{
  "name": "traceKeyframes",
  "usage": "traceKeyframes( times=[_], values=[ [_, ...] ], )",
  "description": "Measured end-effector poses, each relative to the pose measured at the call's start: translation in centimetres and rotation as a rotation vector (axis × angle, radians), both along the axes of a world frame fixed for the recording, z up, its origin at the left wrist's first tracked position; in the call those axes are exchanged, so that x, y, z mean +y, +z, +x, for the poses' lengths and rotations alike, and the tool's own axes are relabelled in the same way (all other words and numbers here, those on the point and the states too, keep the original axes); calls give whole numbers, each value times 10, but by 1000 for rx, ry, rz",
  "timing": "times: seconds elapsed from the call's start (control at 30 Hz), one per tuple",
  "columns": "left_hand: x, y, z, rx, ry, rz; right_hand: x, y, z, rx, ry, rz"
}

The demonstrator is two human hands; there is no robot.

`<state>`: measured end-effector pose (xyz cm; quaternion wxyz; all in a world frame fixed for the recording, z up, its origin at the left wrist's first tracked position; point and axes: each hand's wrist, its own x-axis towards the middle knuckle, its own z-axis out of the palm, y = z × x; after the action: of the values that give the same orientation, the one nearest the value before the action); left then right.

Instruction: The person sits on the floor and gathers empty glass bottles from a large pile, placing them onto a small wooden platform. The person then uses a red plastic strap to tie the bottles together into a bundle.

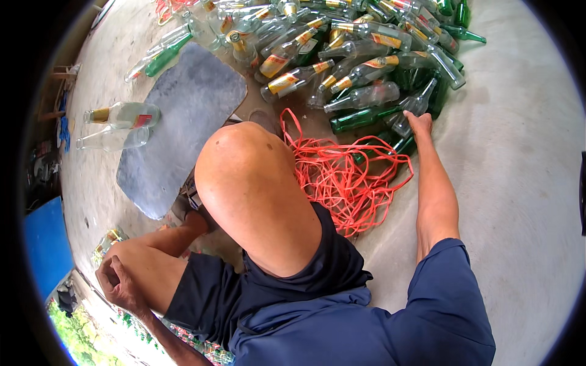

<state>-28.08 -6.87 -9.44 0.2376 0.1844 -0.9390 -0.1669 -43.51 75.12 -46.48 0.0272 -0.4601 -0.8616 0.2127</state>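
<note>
My right hand [419, 122] reaches to the right edge of a pile of glass bottles. Its thumb lies over a clear glass bottle [417, 101], and its other fingers are mostly hidden. A green glass bottle [364, 119] lies just left of that hand. My left hand [116, 283] rests on my left knee, loosely curled and holding nothing. Before my knees is a grey board [183, 114] with clipped corners. Two clear bottles, one with a gold neck label [130, 115] and one plain [114, 138], lie across its left edge.
Tangled red plastic strapping [348, 183] lies on the concrete floor [512, 183] between my right leg and arm. The heap of labelled bottles [284, 55] spreads across the top. A clear bottle and a green bottle [167, 57] lie beyond the board. A blue panel [48, 247] stands at far left.
</note>
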Motion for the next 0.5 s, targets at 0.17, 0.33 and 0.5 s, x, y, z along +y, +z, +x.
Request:
traceKeyframes(
  times=[0.17, 0.33, 0.5],
  values=[
    [3, -3, -3, -11, 26, 19, 26, -27, -3, 55, -16, -45],
    [6, 3, -4, -12, 0, -66, 8, -20, -4, 137, -70, -278],
    [18, 5, -7, -33, -5, -46, -13, 18, 6, 144, -136, -420]
  ],
)
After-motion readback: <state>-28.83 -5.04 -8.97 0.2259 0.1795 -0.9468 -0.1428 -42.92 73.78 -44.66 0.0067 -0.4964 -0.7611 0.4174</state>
